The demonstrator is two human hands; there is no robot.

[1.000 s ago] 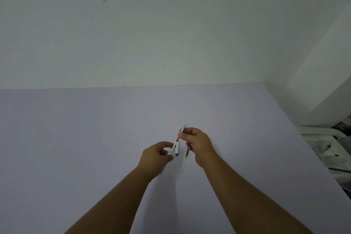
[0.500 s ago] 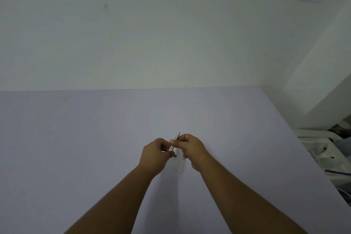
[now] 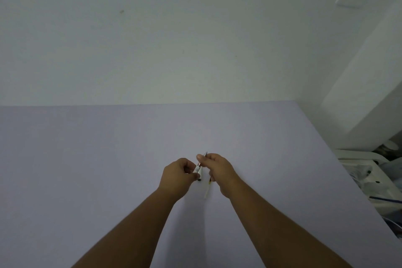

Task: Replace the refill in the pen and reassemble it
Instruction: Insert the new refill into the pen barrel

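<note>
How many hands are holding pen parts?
2. The left hand pinches the white pen barrel; the right hand grips the metal-tipped front piece, close together above the table.

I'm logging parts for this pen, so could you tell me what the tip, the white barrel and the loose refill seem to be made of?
The tip looks like metal: grey with a slight glint. The white barrel seems to be smooth plastic, opaque and faintly glossy. The loose refill on the table appears to be pale, perhaps translucent plastic; it is too small to be sure.
</note>
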